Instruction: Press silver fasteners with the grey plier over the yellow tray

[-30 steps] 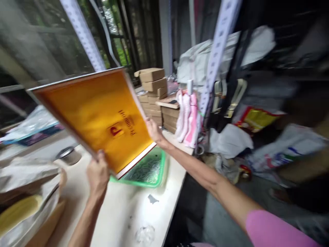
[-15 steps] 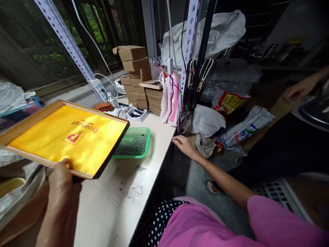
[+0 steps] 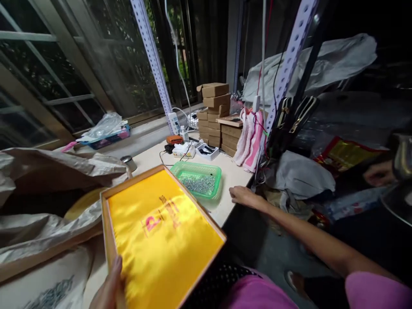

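A shallow wooden box lined with yellow satin [image 3: 161, 240], with a red logo on the cloth, lies tilted over the near edge of the white table [image 3: 154, 159]. My left hand [image 3: 107, 289] grips the box's near left rim at the bottom of the view. My right hand [image 3: 243, 195] rests on the table's right edge beside the green basket [image 3: 198, 180], fingers stretched out and holding nothing.
The green basket holds several small metal parts. Stacked cardboard boxes [image 3: 214, 113], a pink-and-white towel [image 3: 249, 139] and a power strip [image 3: 174, 122] stand at the back. Crumpled brown paper bags [image 3: 48, 171] fill the left. Another person's hand [image 3: 380, 174] shows at the far right.
The yellow-lined box came down from an upright tilt to lie low over the table's near edge. My right hand let go of it and settled on the table's right edge.
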The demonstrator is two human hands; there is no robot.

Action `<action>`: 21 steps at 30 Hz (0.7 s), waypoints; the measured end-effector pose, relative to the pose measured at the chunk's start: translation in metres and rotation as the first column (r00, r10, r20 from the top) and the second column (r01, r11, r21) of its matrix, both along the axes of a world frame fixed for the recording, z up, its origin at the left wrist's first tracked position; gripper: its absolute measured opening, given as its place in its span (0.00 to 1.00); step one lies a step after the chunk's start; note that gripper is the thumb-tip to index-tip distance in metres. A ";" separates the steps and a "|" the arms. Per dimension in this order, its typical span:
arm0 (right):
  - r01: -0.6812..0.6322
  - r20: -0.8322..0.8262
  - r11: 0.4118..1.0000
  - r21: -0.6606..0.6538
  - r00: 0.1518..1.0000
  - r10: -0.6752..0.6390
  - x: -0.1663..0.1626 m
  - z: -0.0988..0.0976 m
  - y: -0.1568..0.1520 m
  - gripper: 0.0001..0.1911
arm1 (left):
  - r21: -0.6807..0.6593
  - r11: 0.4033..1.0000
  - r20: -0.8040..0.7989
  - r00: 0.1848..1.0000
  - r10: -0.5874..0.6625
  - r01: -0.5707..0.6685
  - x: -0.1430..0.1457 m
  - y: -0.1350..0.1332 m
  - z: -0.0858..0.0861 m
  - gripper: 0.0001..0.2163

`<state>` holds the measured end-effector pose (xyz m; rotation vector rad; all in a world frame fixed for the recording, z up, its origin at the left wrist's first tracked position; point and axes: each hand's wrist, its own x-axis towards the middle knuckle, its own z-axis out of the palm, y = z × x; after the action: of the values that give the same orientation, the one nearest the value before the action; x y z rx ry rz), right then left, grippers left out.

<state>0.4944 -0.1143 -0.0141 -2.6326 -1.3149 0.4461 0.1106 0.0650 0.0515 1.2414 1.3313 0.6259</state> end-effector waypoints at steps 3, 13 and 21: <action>-0.023 -0.034 1.000 0.018 0.999 0.024 0.005 -0.001 -0.001 0.10 | -0.110 0.986 -0.167 0.981 0.103 -0.123 -0.045 -0.003 -0.021 0.31; 0.001 0.085 0.901 0.434 0.995 -0.042 0.011 0.046 0.052 0.15 | -0.216 0.950 -0.121 0.972 0.204 -0.226 -0.046 -0.021 -0.033 0.28; -0.165 0.227 0.877 0.450 0.972 0.066 -0.042 0.023 0.071 0.21 | -0.393 0.914 0.041 0.992 0.121 -0.095 -0.061 -0.012 -0.058 0.24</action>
<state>0.4529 -0.0436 0.0090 -2.2435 -1.4293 -0.1309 0.0496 0.0529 -0.0070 0.8199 1.3959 0.4435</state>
